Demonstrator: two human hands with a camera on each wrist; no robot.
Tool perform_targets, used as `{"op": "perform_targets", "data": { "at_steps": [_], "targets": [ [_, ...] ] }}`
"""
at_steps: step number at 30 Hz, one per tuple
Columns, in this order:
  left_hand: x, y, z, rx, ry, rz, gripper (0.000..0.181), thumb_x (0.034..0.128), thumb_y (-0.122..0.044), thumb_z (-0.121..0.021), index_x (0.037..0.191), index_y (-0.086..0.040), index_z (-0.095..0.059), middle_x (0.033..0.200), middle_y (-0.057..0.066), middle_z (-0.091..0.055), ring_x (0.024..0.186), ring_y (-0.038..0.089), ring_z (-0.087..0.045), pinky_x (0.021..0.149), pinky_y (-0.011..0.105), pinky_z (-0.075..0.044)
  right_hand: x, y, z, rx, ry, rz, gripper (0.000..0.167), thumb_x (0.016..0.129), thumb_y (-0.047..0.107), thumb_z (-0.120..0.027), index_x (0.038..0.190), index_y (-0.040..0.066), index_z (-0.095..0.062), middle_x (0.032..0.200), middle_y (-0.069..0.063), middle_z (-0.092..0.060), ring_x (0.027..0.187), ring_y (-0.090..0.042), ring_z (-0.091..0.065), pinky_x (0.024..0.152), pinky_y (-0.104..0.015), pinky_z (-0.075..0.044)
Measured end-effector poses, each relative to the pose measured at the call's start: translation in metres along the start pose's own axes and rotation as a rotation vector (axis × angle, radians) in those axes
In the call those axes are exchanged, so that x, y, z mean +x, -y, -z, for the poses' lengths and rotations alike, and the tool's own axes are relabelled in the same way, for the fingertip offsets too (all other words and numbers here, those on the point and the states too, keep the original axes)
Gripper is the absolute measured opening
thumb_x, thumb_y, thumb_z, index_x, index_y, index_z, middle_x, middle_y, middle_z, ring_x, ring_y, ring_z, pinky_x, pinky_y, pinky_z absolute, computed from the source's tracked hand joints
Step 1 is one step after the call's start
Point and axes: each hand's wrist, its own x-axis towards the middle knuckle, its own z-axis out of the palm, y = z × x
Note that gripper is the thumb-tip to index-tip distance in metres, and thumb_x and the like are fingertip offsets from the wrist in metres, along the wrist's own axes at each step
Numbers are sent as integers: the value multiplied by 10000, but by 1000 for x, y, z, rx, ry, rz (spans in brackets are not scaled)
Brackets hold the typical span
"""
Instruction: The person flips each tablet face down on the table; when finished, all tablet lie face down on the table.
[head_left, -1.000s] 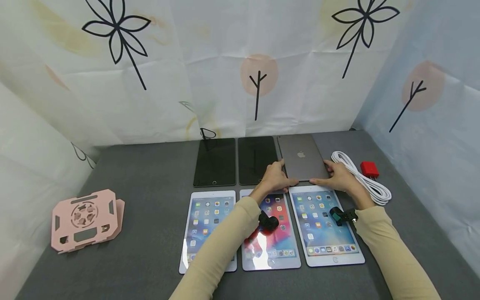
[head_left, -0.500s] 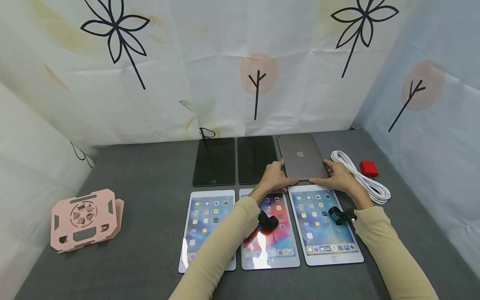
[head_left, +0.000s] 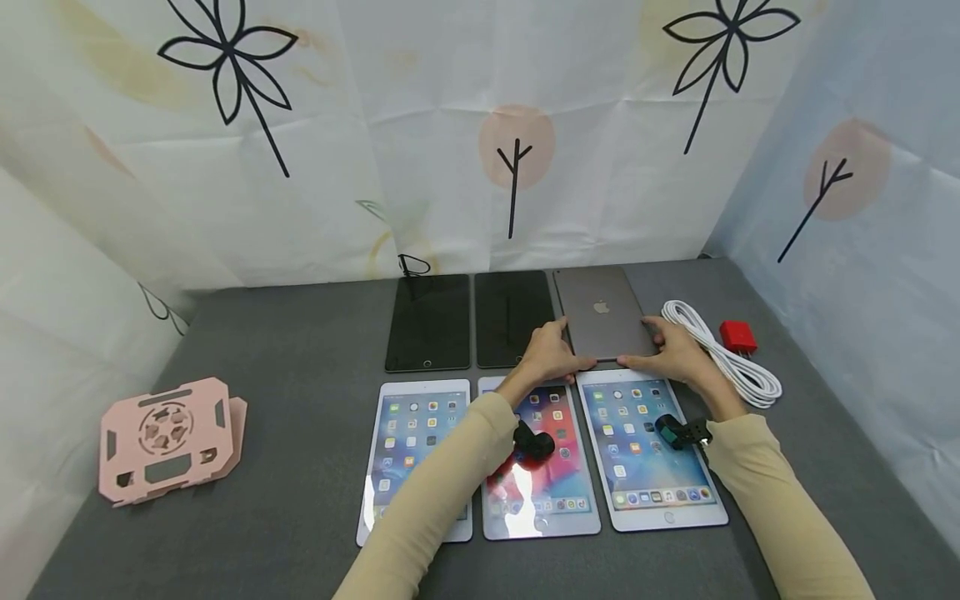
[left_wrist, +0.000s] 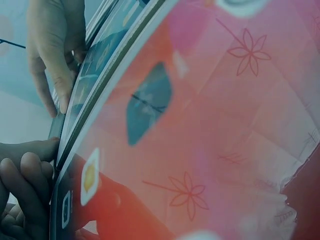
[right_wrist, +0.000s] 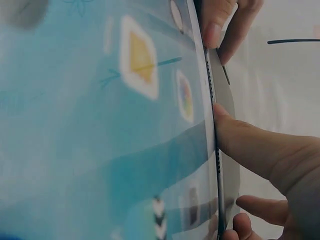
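A grey tablet (head_left: 602, 310), Apple logo facing up, lies in the back row at the right. My left hand (head_left: 550, 354) grips its near-left corner, thumb on the near edge, a finger at the left side. At the near-right corner my right hand (head_left: 677, 360) grips it likewise, thumb along the near edge. In the right wrist view, my right hand's thumb (right_wrist: 235, 130) presses the tablet's thin edge. To its left lie two dark-screened tablets, one black tablet (head_left: 427, 323) and another black tablet (head_left: 510, 312). Part of the middle one is hidden by my left hand.
In front lie a left white tablet (head_left: 420, 425), a middle white tablet (head_left: 573, 475) and a right white tablet (head_left: 637, 458), screens lit. A coiled white cable (head_left: 750, 379) and red charger (head_left: 738, 336) lie right. A pink slotted stand (head_left: 168, 437) sits left.
Both hands stay at the grey tablet's near corners. The right index finger has shifted slightly left against its side. The tablets look unmoved.
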Motion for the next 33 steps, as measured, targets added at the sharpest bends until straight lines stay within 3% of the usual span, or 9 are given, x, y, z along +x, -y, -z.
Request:
{"op": "perform_targets", "data": {
  "at_steps": [6, 11, 15, 21, 23, 24, 27, 30, 33],
  "targets": [
    [-6, 4, 4, -91, 3, -30, 928, 886, -248, -810, 1610, -33, -269, 592, -8, -647, 455, 67, -561, 954, 268, -558, -2, 15, -1, 22, -35, 18, 847, 857, 238, -818, 1490, -111, -376, 1227, -386, -501, 1064, -457, -506, 896, -599, -478],
    [-14, 4, 12, -25, -4, -92, 869, 885, -291, -807, 1580, -38, -352, 707, 51, -717, 598, 66, -602, 748, 218, -537, -2, 33, -3, 28, -25, 66, 820, 877, 252, -807, 1500, -85, -394, 1230, -355, -528, 984, -395, -551, 791, -468, -503],
    [-21, 7, 24, 18, -11, -121, 834, 881, -304, -808, 1558, -39, -399, 714, 61, -714, 601, 81, -604, 637, 199, -497, -4, 47, -5, 30, 6, 89, 821, 889, 299, -804, 1518, -44, -402, 1230, -321, -522, 941, -337, -533, 753, -383, -473],
    [-32, 19, 47, 42, -56, -149, 808, 894, -267, -801, 1554, -29, -400, 692, 45, -679, 556, 65, -573, 604, 219, -501, -3, 60, -11, 45, 41, 85, 843, 903, 322, -790, 1560, 7, -366, 1257, -288, -502, 1020, -380, -536, 795, -421, -492],
    [-35, 23, 56, 48, -80, -168, 806, 896, -249, -801, 1552, -14, -396, 692, 58, -683, 558, 64, -576, 654, 290, -550, -3, 63, -13, 45, 46, 85, 841, 905, 319, -786, 1560, 4, -363, 1261, -282, -504, 1072, -414, -540, 835, -468, -505],
    [-37, 25, 60, 51, -91, -177, 805, 896, -247, -800, 1550, -7, -397, 697, 66, -689, 567, 66, -583, 763, 339, -578, -2, 64, -15, 45, 47, 86, 836, 905, 316, -786, 1556, 0, -367, 1260, -281, -507, 1099, -431, -541, 859, -493, -508],
    [-42, 32, 74, 66, -113, -199, 807, 893, -241, -804, 1545, 8, -398, 718, 88, -708, 575, 71, -592, 816, 448, -579, -1, 68, -18, 47, 53, 94, 819, 904, 301, -785, 1546, -5, -379, 1251, -279, -509, 1125, -452, -538, 892, -531, -507],
    [-48, 39, 87, 92, -137, -202, 812, 887, -245, -810, 1543, 6, -402, 751, 88, -720, 594, 64, -591, 780, 368, -571, 0, 71, -20, 50, 58, 103, 811, 902, 282, -786, 1541, -10, -382, 1233, -271, -507, 1103, -435, -536, 873, -507, -506],
    [-54, 46, 101, 114, -164, -193, 829, 876, -250, -820, 1542, 11, -401, 784, 93, -714, 586, 75, -568, 655, 255, -498, 1, 73, -21, 56, 63, 113, 814, 900, 279, -787, 1540, -18, -380, 1210, -257, -504, 1052, -390, -526, 832, -448, -487]
  ]
}}
